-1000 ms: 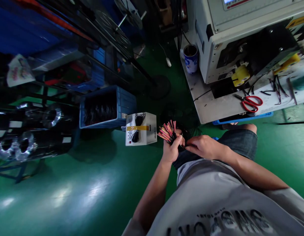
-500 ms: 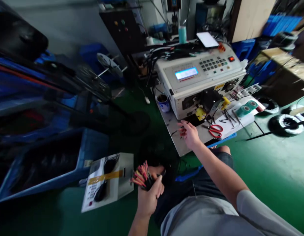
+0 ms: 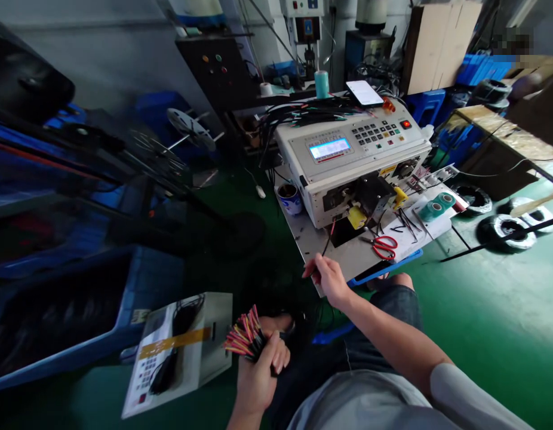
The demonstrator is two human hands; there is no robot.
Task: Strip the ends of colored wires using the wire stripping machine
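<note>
My left hand [image 3: 263, 361] is closed around a bundle of cut cables [image 3: 247, 337]. Their black jackets sit in my fist and the red and yellow wire ends fan out at the top. Over the front left part of the metal bench top, my right hand [image 3: 326, 278] pinches one short black cable [image 3: 327, 243] whose reddish tip points up toward the machine. The white wire-cutting machine [image 3: 312, 179], with a lit blue display and a keypad, stands just beyond that hand. Red-handled scissors [image 3: 384, 246] lie to the right of it.
A blue-and-white cup [image 3: 289, 200] stands by the machine's left corner. Green tape rolls [image 3: 433, 209] and small tools lie on paper at the right. At lower left are a white box [image 3: 214, 340] and a blue crate [image 3: 128, 292]. Wire coils [image 3: 504, 233] rest on the floor.
My right hand has drawn back from the machine front, toward me and slightly left, with its fingers now closed on a cable. My left hand keeps its bundle. The view has shifted slightly.
</note>
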